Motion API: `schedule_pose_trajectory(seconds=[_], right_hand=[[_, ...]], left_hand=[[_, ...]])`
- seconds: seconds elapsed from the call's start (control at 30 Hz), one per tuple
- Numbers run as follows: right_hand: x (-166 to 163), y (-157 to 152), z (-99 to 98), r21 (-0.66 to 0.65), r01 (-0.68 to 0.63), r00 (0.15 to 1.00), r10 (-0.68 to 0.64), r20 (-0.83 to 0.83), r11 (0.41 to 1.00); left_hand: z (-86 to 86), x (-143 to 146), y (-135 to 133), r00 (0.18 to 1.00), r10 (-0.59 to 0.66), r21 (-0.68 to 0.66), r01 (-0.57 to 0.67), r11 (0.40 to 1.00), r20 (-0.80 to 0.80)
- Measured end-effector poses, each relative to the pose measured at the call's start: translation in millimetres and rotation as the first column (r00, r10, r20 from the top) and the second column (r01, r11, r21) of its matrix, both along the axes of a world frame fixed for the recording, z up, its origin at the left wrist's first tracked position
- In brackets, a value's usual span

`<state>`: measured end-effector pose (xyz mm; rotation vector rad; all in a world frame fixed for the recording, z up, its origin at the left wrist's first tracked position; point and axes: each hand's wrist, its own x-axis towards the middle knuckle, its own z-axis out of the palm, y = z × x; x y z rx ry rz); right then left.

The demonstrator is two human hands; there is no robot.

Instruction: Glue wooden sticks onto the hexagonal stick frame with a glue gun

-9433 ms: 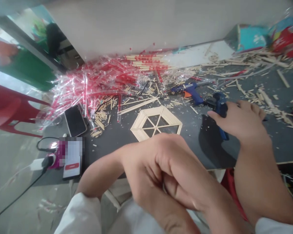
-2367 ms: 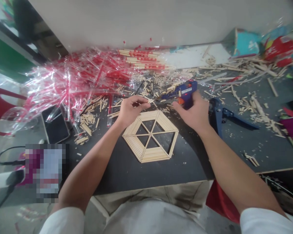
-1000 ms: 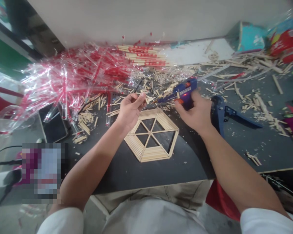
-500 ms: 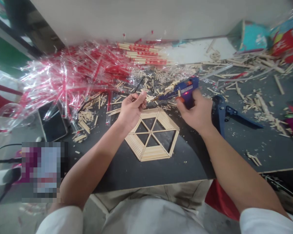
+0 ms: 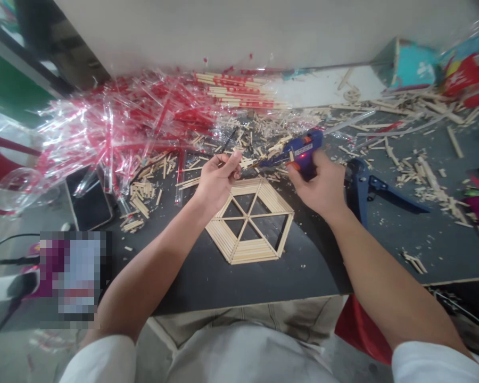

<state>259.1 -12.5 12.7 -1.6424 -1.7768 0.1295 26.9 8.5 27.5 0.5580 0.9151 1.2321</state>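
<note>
My right hand [image 5: 321, 183] is wrapped round the handle of a blue hot glue gun [image 5: 307, 151] with orange parts and a lit red light. Its nozzle points left. In a pinch, my left hand [image 5: 219, 178] has a thin wooden stick [image 5: 247, 163], whose end is at or close to the nozzle; whether they touch I cannot tell. Below both hands a hexagonal frame of wooden sticks [image 5: 249, 250] lies flat on the dark table, with spokes meeting at its centre. Most of its sides are filled with rows of sticks; the lower right side has a wide gap.
Clear and red plastic wrappers [image 5: 143, 117] are heaped at the back left, beside wrapped sticks [image 5: 243, 90]. Cut stick pieces [image 5: 143, 191] litter the table. A phone [image 5: 90, 202] lies at left. A blue cutter-like tool [image 5: 363, 186] is by my right wrist; a turquoise container [image 5: 413, 64] stands behind.
The view has shifted slightly. Both hands, the glue gun and the stick stay in nearly the same places; the hexagonal frame has not visibly changed.
</note>
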Motion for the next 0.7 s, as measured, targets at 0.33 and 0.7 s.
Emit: schedule_pose_trajectory(seconds=[0.33, 0.7], right_hand=[[2, 1, -0.5, -0.009, 0.003, 1.0, -0.003, -0.021, 1.0], [15, 10, -14.1, 0.02, 0.151, 0.984, -0.148, -0.097, 0.988]], left_hand=[[0.6, 0, 0, 1.0, -0.008, 0.001, 0.008, 1.0, -0.012], [2.0, 1, -4, 0.999, -0.01, 0.059, 0.012, 0.998, -0.044]])
